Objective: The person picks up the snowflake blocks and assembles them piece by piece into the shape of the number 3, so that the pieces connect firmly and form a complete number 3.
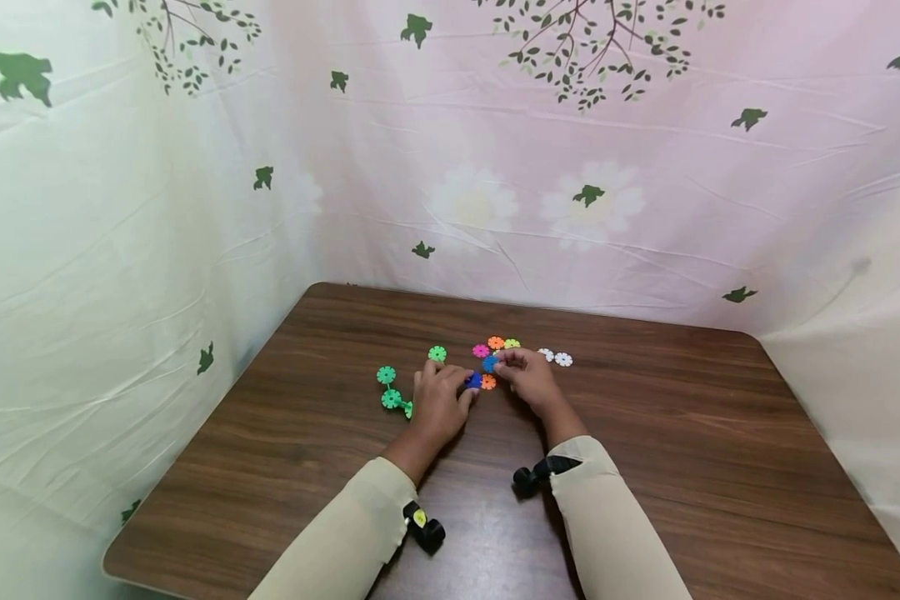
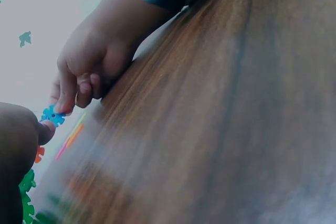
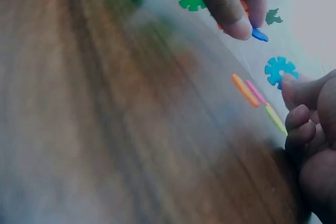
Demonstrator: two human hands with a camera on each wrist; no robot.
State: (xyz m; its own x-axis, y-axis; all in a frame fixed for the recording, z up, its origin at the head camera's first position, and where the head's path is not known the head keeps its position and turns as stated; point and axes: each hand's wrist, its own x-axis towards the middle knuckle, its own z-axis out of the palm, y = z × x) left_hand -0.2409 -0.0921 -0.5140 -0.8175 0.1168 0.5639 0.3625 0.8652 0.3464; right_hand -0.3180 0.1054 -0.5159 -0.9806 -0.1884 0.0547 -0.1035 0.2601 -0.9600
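Note:
My right hand (image 1: 531,379) pinches a light blue notched disc (image 1: 490,363) at its edge between thumb and finger; in the right wrist view this disc (image 3: 274,71) stands upright. Close by on the left, my left hand (image 1: 438,400) grips a dark blue notched disc (image 1: 474,380), with an orange disc (image 1: 488,382) right beside it. In the right wrist view the dark blue disc (image 3: 260,34) is mostly hidden behind the left fingers. Green discs (image 1: 391,399), joined in a chain, run out from under the left hand.
Loose pink (image 1: 481,351), orange (image 1: 496,342) and yellow (image 1: 512,343) discs lie flat beyond the hands. White discs (image 1: 563,359) lie to the right, and a light green disc (image 1: 437,353) behind the left hand. A patterned cloth (image 1: 495,167) hangs behind the brown table (image 1: 682,433).

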